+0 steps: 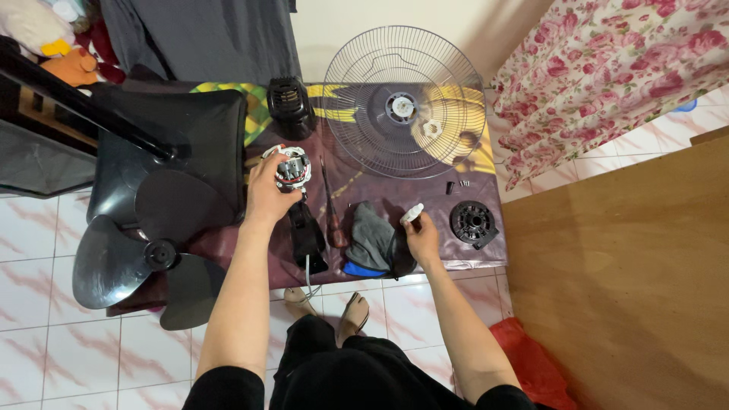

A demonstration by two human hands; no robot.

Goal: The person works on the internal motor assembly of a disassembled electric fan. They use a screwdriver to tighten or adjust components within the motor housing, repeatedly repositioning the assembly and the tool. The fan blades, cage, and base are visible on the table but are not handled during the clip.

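1. Your left hand [267,191] is gripping the round metal fan motor [292,168] over the purple table cloth [474,262].
2. Your right hand [422,237] is pinching a small white plastic piece [411,213], beside the grey folded rag [372,239].
3. The round wire fan grille [402,99] is lying flat behind.

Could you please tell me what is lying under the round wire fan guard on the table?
Through the round wire fan guard show the purple and yellow patterned table cover and a small white plastic nut. The guard's white hub hides whatever lies directly beneath it.

silver fan motor [292,168] held upright, small white piece [412,212] pinched
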